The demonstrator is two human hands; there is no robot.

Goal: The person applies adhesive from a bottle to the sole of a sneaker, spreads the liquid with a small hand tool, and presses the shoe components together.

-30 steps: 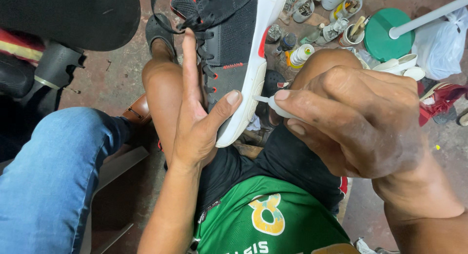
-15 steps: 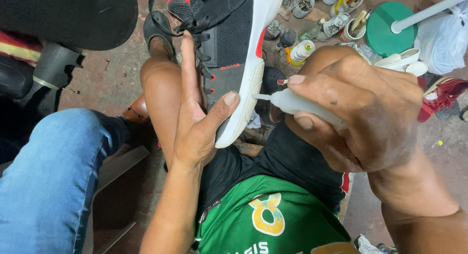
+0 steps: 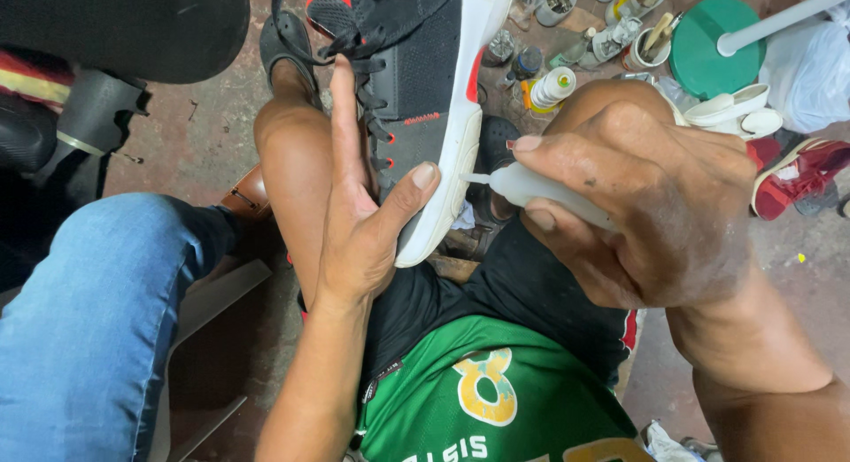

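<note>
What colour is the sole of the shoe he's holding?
White, on the sole of the black, red-trimmed shoe in the left hand; head view.

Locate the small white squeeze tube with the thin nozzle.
The small white squeeze tube is right of centre in the head view, gripped in the right hand, nozzle tip at the black sneaker's white sole.

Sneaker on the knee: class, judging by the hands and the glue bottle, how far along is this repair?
Done: nothing certain; no glue shows on the sneaker. In hand: the left hand braces it against the knee, thumb on the white sole, while the right hand aims a small white glue bottle, nozzle tip at the sole's edge. Left: likely gluing and pressing the seam.
</note>
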